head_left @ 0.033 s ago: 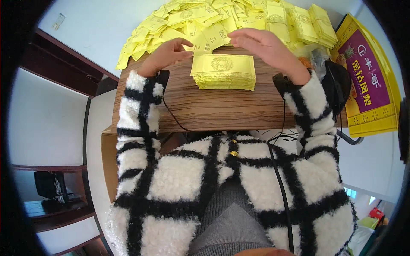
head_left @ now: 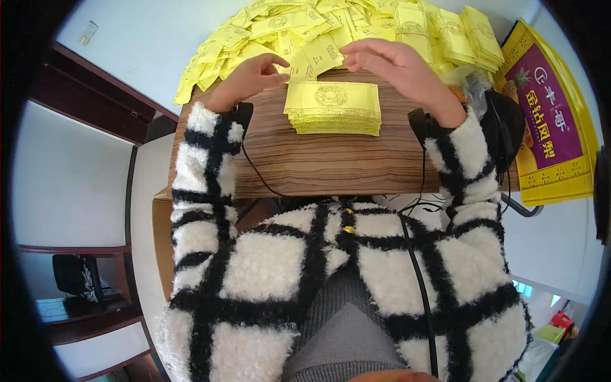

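A neat stack of yellow printed paper packets lies on the wood-grain table in front of me, the top one bearing a round ornament. My left hand hovers by the stack's far left corner, thumb and fingers curved but apart, with nothing seen between them. Beyond the stack's right side, my right hand is held up with its fingers stretched out and empty. Behind both hands spreads a large loose heap of the same yellow packets.
Bundles of yellow packets stand at the far right of the table. Beside them are a clear plastic bag, a black item and a yellow and purple carton. Thin black cables run down from my cuffs.
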